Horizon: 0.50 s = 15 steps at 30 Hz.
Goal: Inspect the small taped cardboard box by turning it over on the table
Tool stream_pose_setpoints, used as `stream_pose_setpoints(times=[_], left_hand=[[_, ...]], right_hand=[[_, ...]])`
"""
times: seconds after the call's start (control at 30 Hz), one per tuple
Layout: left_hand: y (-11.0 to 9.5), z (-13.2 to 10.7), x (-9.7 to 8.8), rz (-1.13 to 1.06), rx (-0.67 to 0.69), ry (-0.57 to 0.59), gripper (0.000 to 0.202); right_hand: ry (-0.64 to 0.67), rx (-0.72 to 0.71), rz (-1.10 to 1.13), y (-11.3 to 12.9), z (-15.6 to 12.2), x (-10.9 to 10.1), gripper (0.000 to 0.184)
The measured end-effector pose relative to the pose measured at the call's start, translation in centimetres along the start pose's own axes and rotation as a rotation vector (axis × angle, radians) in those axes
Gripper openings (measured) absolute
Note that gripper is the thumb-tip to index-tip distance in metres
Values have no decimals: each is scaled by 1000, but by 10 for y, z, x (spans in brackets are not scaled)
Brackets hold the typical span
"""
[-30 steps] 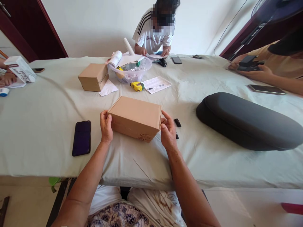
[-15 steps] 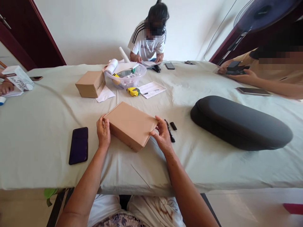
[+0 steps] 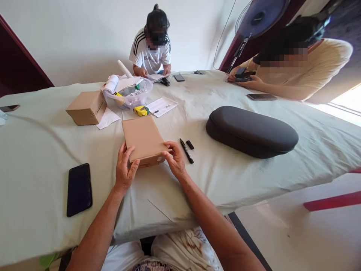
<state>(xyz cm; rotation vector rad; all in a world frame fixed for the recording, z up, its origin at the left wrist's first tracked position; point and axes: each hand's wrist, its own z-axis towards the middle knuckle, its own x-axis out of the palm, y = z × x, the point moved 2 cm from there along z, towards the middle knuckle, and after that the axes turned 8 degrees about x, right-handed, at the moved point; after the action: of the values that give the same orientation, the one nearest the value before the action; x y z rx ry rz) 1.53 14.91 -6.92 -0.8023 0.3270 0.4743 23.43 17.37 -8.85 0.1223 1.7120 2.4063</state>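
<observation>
A closed brown cardboard box [image 3: 145, 137] lies on the cloth-covered table in front of me, one narrow end facing me. My left hand [image 3: 125, 165] holds its near left corner, fingers along the side and thumb at the near end. At the near right corner, my right hand [image 3: 173, 158] grips the box with thumb and fingers slightly apart. Just right of that hand lie an uncapped black marker [image 3: 186, 151] and its black cap [image 3: 190, 145]. A dark phone [image 3: 79, 190] rests on the table left of my left forearm.
Beyond the box are a second cardboard box [image 3: 84, 107], a plastic basin [image 3: 146, 92] of odds and ends, a yellow tape measure [image 3: 141, 110] and a paper sheet [image 3: 165, 106]. A long black case [image 3: 251, 130] lies to the right. Two people sit at the table.
The box has turned clockwise, seen from above, so an end faces me. My left hand has shifted to its near left corner. The whole view has swung to the right.
</observation>
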Motion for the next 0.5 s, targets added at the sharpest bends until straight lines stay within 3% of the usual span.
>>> stream_pose_setpoints(times=[0.27, 0.5], left_hand=[[4, -1, 13, -80, -96, -151, 60], [6, 0, 11, -127, -77, -135, 55]], right_hand=[[-10, -28, -50, -8, -4, 15, 50], [63, -51, -2, -6, 1, 8, 44]])
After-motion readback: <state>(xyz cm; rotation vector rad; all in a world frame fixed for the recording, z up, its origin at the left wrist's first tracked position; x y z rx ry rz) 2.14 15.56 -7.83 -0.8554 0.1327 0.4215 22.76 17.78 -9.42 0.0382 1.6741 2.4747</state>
